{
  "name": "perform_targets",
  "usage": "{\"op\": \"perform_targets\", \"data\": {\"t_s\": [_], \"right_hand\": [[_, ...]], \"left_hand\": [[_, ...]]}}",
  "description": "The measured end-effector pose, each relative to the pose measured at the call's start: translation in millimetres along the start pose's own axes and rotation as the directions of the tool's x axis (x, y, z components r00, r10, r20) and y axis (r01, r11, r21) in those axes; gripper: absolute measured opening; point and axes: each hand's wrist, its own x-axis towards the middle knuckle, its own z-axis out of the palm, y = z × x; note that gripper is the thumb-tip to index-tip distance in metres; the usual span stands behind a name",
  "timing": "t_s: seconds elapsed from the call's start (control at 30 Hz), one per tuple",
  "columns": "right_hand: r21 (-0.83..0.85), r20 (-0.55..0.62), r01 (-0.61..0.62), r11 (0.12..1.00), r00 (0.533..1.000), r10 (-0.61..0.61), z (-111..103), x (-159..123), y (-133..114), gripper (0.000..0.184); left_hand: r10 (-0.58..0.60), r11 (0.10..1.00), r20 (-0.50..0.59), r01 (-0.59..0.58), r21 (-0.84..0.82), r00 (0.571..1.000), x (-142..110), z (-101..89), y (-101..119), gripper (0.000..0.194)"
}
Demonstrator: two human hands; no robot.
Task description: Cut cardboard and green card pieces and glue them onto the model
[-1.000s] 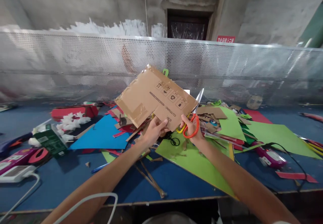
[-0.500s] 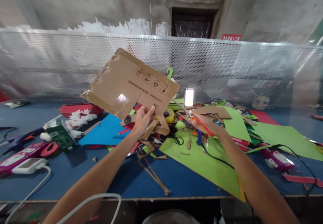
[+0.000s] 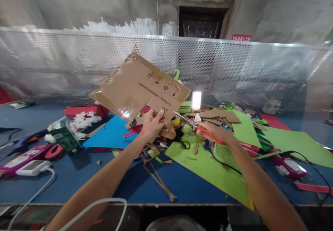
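My left hand [image 3: 152,122] grips the lower edge of a flat piece of brown cardboard [image 3: 125,88], thumb on its printed face. The cardboard is held up at a tilt above the table, with a notch cut in its lower edge and shiny tape along its left end. In my right hand [image 3: 212,132] is a pair of scissors [image 3: 194,123] with orange handles. The blades point up and left, their tips at the cardboard's lower right edge. Whether they touch it I cannot tell. A roll of yellow tape [image 3: 176,121] lies partly hidden behind my left hand.
Cardboard scraps [image 3: 221,115] pile up mid-table. Green sheets [image 3: 208,161] lie at the front and right, a blue sheet [image 3: 104,134] at the left. A green box [image 3: 65,138], white paper flowers [image 3: 84,120] and a white cable [image 3: 49,186] are at the left. A perforated metal screen [image 3: 145,61] stands behind.
The cardboard has shifted slightly right and down with my left hand. The scissors' tips have dropped along its right side toward the lower edge.
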Motion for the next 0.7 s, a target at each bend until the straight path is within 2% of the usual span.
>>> {"op": "perform_targets", "data": {"t_s": [0.13, 0.37, 0.7], "right_hand": [[0.009, -0.011, 0.006, 1.0, 1.0, -0.005, 11, 6, -5, 0.043], [0.055, -0.089, 0.077, 0.996, 0.993, -0.072, 14, 7, -4, 0.04], [0.042, -0.014, 0.028, 0.999, 1.0, -0.027, 11, 5, -6, 0.038]], "left_hand": [[-0.016, 1.0, 0.055, 0.015, 0.017, 0.998, -7, 7.9, 3, 0.057], [-0.007, 1.0, 0.05, 0.007, 0.004, 0.999, -7, 6.9, 5, 0.054], [-0.009, 1.0, 0.032, 0.009, -0.013, 0.999, -7, 6.6, 5, 0.055]]}}
